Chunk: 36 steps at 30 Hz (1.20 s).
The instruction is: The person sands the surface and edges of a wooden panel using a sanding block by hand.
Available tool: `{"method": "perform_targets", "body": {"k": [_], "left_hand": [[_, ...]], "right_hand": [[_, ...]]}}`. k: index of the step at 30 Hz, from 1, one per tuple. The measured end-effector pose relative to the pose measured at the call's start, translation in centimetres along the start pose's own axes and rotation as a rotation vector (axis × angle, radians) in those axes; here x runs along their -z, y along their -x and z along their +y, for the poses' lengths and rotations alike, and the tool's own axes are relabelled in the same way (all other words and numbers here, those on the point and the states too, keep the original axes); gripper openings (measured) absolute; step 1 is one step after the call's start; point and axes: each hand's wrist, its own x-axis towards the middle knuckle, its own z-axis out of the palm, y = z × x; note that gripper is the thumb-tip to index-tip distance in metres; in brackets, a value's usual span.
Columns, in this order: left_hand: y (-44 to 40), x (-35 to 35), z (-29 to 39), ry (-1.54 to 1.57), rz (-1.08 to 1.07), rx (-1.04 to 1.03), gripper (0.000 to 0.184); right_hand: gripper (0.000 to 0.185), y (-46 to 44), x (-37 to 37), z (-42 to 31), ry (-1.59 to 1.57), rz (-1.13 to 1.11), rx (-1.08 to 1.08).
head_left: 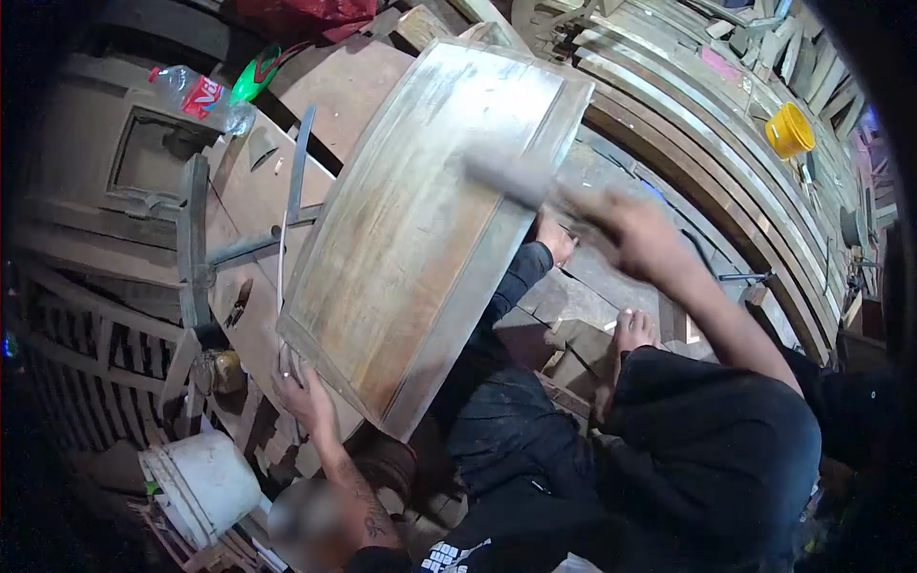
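In the head view, the panel (411, 239) lay in front of the person, its long axis slanting from the near left to the far right. Its near end faced the left hand (308, 393), and its right long edge faced the right hand (640, 234).

The left hand was nearer, its fingers loosely spread at the near left corner, touching the edge; whether they truly gripped it could not be told. The right hand, blurred, was beyond the right edge and apart from the panel, its fingers curled round the handle of a hammer (506, 180). The hammer's head reached back leftward over that edge; contact with the wood could not be made out.

A bar (301, 158) stuck out beside the panel's left long side, with a bottle (205, 100) farther left. A foot (634, 329) rested below the right hand.
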Motion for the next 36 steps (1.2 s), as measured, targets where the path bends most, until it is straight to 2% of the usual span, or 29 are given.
{"method": "perform_targets", "body": {"k": [2,4,6,9,10,11,12,14,16,18,19,20,22,24,26,28,30,32,34,35,36], "left_hand": [[0.0,0.1,0.2,-0.067,0.001,-0.010,0.049],[-0.1,-0.8,-1.4,-0.100,0.022,0.023,0.048],[-0.1,-0.8,-1.2,-0.055,0.019,0.016,0.048],[-0.2,0.2,0.6,-0.011,-0.024,0.030,0.048],[-0.2,0.5,0.9,0.016,-0.053,0.037,0.049],[0.1,-0.2,0.2,-0.109,0.006,0.047,0.049],[0.1,0.4,1.6,-0.023,-0.008,0.033,0.050],[-0.2,0.4,0.7,-0.018,-0.061,0.038,0.051],[0.1,0.0,-0.4,-0.010,-0.051,0.015,0.051],[-0.3,-0.2,-0.9,-0.022,-0.047,-0.003,0.052],[-0.2,-0.1,-0.9,-0.086,-0.037,0.004,0.052],[0.1,0.0,-0.7,-0.149,-0.024,0.017,0.051],[0.1,0.4,0.6,-0.009,-0.028,-0.022,0.050],[0.1,0.4,0.7,0.003,-0.034,-0.030,0.049],[0.4,0.4,0.6,0.028,-0.036,-0.020,0.050],[-0.5,0.1,0.3,0.042,-0.052,-0.033,0.050],[0.1,-0.2,-0.9,-0.059,-0.029,0.093,0.052],[0.1,0.1,-0.5,-0.047,-0.025,0.058,0.055],[-0.1,0.2,-0.2,0.007,-0.038,0.028,0.055],[-0.1,0.4,0.3,-0.017,-0.043,0.013,0.053],[0.1,0.3,0.3,-0.010,-0.045,0.006,0.053]], "right_hand": [[0.052,-1.5,1.0,1.8,0.073,0.134,-0.194],[0.058,-0.7,0.4,0.3,0.007,0.119,-0.090],[0.056,1.5,-1.5,-1.6,-0.078,-0.071,0.184],[0.054,1.4,-1.7,-1.0,-0.022,-0.062,0.176],[0.053,0.3,1.0,-2.4,-0.063,-0.018,-0.019],[0.056,-1.0,1.1,-0.3,-0.014,0.054,-0.115],[0.060,-1.7,1.1,1.5,0.037,0.123,-0.212],[0.059,-2.0,1.2,0.7,0.039,0.101,-0.208],[0.063,-0.8,1.1,-3.3,-0.036,-0.124,-0.028],[0.065,-0.7,0.8,-4.9,-0.060,-0.254,0.180],[0.061,-1.0,0.1,-4.0,-0.113,-0.030,0.257],[0.058,-1.6,0.2,-2.5,-0.067,0.021,0.190],[0.055,-3.4,1.2,-0.6,-0.035,0.218,-0.060],[0.052,-3.9,1.6,-0.2,0.024,0.257,-0.152],[0.053,-2.7,1.6,-2.9,-0.034,0.028,-0.002],[0.056,-1.0,-0.3,-5.0,-0.204,-0.074,0.144],[0.056,-0.6,0.1,-3.5,-0.031,0.016,0.296],[0.054,-1.6,-0.1,0.7,0.172,0.074,0.020],[0.056,-2.7,0.8,1.5,0.167,0.275,-0.127],[0.060,-1.9,1.3,0.9,0.213,0.194,-0.087],[0.063,-0.8,-0.5,1.6,0.031,0.113,0.027]]}}
